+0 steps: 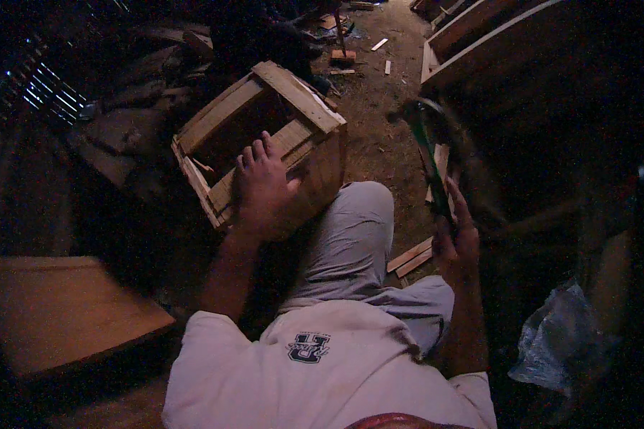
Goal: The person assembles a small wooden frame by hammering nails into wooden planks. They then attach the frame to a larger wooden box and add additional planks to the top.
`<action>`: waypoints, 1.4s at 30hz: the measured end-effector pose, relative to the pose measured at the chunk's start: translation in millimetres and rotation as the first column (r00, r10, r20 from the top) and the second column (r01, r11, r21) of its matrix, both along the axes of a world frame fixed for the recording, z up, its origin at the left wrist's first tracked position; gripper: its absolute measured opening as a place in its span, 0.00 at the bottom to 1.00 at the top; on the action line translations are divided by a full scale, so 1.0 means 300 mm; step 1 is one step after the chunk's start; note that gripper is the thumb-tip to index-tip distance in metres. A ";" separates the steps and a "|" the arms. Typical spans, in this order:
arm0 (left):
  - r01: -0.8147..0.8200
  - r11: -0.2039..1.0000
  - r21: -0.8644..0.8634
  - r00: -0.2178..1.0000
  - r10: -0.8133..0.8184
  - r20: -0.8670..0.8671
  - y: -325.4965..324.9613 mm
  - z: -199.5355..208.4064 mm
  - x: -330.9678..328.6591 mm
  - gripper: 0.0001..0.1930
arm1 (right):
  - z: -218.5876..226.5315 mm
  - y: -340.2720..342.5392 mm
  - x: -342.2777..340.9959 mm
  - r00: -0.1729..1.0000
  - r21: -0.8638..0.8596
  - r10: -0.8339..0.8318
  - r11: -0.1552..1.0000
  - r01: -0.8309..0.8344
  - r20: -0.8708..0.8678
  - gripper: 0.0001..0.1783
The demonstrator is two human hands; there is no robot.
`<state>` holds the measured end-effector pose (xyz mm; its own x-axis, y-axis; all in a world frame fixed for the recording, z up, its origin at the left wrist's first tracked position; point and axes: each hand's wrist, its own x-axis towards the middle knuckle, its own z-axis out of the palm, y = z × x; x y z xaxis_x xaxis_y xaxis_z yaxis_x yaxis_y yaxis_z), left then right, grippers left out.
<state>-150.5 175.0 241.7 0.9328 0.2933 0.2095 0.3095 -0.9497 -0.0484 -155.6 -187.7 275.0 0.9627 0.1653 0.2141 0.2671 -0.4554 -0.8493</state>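
My left hand (265,182) lies on a slat of a wooden crate (297,104), its fingers stretched out over the wood. The crate is made of pale boards and tilts against my bent knee. A wide gap between the slats leaves its inside dark. On the right, my right hand (459,232) is closed round the lower handle of a claw hammer (427,146). The hammer points upward, with a green part below its dark metal head. That head is raised to the right of the crate, apart from it.
Short wooden strips (411,259) lie on the earth floor (374,132) by my knee. Larger wooden frames (472,43) stand at the far right. A brown board (71,307) is at the left, and a clear plastic bag (559,339) at the lower right. Much of both sides is dark.
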 end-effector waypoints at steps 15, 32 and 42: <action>0.173 0.985 0.009 0.984 -0.172 -0.041 0.065 0.002 0.014 0.61 | 0.137 0.308 0.105 0.906 -0.465 0.341 0.863 -0.197 0.250 0.35; 0.156 0.987 -0.026 0.988 -0.157 -0.004 0.034 0.043 0.029 0.52 | 0.131 0.344 0.101 0.910 -0.316 0.232 0.941 -0.121 0.345 0.31; 0.242 0.969 -0.051 0.969 -0.238 0.071 0.081 -0.008 0.042 0.46 | 0.076 0.354 0.122 0.956 -0.486 0.271 0.855 -0.183 0.116 0.33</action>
<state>-138.0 199.4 239.2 0.9626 0.0757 0.2600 0.0725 -0.9971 0.0219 -118.9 -81.4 297.9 0.8403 0.4968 0.2171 0.5347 -0.6929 -0.4837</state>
